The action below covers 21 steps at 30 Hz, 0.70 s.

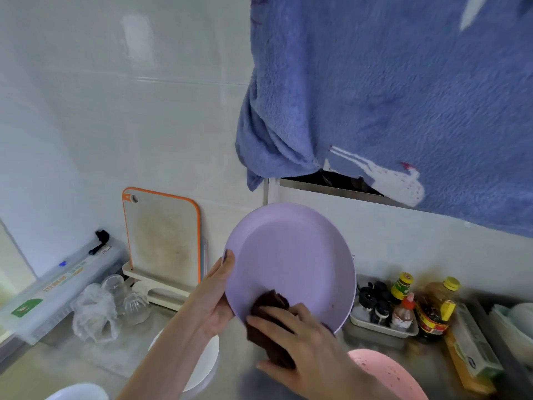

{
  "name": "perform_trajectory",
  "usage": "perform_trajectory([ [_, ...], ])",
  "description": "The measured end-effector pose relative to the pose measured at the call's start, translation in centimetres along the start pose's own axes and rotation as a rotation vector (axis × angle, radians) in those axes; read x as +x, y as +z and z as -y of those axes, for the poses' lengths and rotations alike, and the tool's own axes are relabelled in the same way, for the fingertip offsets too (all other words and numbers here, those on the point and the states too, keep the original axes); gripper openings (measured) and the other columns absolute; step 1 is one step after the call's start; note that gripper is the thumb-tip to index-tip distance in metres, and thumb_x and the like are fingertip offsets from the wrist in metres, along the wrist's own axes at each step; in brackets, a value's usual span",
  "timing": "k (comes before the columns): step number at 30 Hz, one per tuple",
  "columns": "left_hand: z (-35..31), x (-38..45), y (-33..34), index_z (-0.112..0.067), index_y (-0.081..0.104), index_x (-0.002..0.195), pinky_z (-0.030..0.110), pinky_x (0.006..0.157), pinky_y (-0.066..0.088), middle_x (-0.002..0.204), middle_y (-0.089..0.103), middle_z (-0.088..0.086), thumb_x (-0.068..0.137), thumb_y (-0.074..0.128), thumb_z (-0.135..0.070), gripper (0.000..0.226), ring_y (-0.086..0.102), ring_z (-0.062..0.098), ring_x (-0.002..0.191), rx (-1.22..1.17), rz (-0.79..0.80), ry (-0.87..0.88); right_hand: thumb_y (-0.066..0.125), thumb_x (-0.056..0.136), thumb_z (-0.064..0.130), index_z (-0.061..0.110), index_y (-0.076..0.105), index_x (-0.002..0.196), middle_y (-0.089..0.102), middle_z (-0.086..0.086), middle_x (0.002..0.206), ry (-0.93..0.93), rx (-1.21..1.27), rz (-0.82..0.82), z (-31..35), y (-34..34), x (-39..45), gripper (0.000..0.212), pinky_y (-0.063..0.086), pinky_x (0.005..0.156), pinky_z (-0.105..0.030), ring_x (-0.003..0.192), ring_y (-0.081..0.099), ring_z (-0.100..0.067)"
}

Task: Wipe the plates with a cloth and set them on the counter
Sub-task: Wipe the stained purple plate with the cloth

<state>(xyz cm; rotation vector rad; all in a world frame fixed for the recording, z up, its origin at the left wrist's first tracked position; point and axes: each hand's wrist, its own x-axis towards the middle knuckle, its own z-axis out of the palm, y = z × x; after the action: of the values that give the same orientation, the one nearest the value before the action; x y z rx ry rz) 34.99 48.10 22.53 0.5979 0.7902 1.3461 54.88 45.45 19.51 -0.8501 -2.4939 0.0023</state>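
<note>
landmark: purple plate point(294, 261), held tilted above the counter point(34, 368), inner face toward the camera. far left of the plate, a long foil box point(57, 287) lay along the wall, with clear glasses point(127, 298) and crumpled plastic just beside it. nearer left, an orange-edged cutting board point(163, 235) stood upright in a rack. left hand point(215, 298) clamped the plate's left rim, thumb on the inner face. right hand point(300, 342) was closed on a dark brown cloth point(269, 321), pressed to the plate's lower inner edge. below the plate: 1 white plate point(202, 368), 1 pink plate point(386, 373). right of the plate: sauce bottles point(403, 301). above it, a blue towel point(389, 96) hung.
</note>
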Motion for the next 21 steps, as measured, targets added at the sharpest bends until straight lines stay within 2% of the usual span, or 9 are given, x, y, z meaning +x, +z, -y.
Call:
perform_trajectory([
  [3, -0.8, -0.3, -1.0, -0.015, 0.057, 0.134, 0.043, 0.085, 0.059, 0.129, 0.067, 0.014, 0.095, 0.044, -0.045, 0.051, 0.068, 0.026, 0.11, 0.046, -0.007, -0.012, 0.055, 0.088, 0.055, 0.041, 0.059, 0.119, 0.06, 0.018, 0.126, -0.128, -0.126, 0.035, -3.3, -1.5, -1.7, 0.034, 0.055, 0.079, -0.029, 0.089, 0.06, -0.02],
  [6, -1.3, -0.4, -1.7, -0.021, 0.06, 0.13, 0.041, 0.083, 0.059, 0.121, 0.072, 0.006, 0.097, 0.047, -0.041, 0.04, 0.072, 0.021, 0.102, 0.074, -0.052, -0.013, 0.053, 0.092, 0.045, 0.036, 0.067, 0.102, 0.066, 0.013, 0.116, -0.147, -0.263, 0.005, -7.1, -2.6, -2.4, 0.02, 0.053, 0.08, -0.034, 0.091, 0.057, -0.021],
  [9, -1.0, -0.5, -1.8, -0.025, 0.06, 0.13, 0.042, 0.087, 0.056, 0.123, 0.071, 0.004, 0.097, 0.048, -0.041, 0.039, 0.069, 0.023, 0.11, 0.115, -0.057, -0.047, 0.048, 0.092, 0.037, 0.031, 0.068, 0.098, 0.067, 0.004, 0.115, -0.061, -0.449, -0.039, -9.8, -3.5, -1.2, 0.022, 0.053, 0.074, -0.041, 0.092, 0.056, -0.027],
  [12, -0.3, -0.3, -1.9, -0.025, 0.06, 0.131, 0.042, 0.089, 0.056, 0.124, 0.071, 0.004, 0.097, 0.048, -0.042, 0.04, 0.067, 0.023, 0.114, 0.102, -0.062, -0.06, 0.042, 0.089, 0.036, 0.027, 0.069, 0.109, 0.066, -0.002, 0.12, 0.11, -0.53, -0.098, -10.1, -3.3, -0.3, 0.034, 0.055, 0.071, -0.043, 0.09, 0.057, -0.033],
  [17, 0.9, 0.3, -3.6, -0.021, 0.06, 0.129, 0.038, 0.077, 0.061, 0.117, 0.074, 0.002, 0.098, 0.044, -0.042, 0.04, 0.074, 0.017, 0.099, 0.062, -0.065, -0.017, 0.044, 0.087, 0.049, 0.03, 0.066, 0.112, 0.066, 0.003, 0.114, 0.25, -0.28, -0.05, -6.5, 0.2, -2.9, 0.039, 0.057, 0.074, -0.035, 0.078, 0.056, -0.027],
  [19, 1.7, 0.9, -4.5, -0.021, 0.06, 0.128, 0.04, 0.078, 0.062, 0.117, 0.074, 0.003, 0.099, 0.044, -0.042, 0.039, 0.074, 0.018, 0.096, 0.051, -0.091, -0.024, 0.05, 0.084, 0.045, 0.036, 0.064, 0.113, 0.065, 0.01, 0.116, 0.346, -0.052, 0.008, -5.0, 2.4, -3.9, 0.032, 0.053, 0.077, -0.031, 0.08, 0.058, -0.023],
  [21, 2.8, 1.7, -5.5, -0.02, 0.056, 0.133, 0.046, 0.086, 0.057, 0.128, 0.068, 0.007, 0.099, 0.042, -0.042, 0.043, 0.07, 0.023, 0.105, 0.05, -0.121, -0.045, 0.058, 0.08, 0.036, 0.04, 0.061, 0.114, 0.063, 0.015, 0.117, 0.403, 0.189, 0.091, -3.8, 4.0, -4.3, 0.035, 0.05, 0.086, -0.029, 0.09, 0.061, -0.018],
])
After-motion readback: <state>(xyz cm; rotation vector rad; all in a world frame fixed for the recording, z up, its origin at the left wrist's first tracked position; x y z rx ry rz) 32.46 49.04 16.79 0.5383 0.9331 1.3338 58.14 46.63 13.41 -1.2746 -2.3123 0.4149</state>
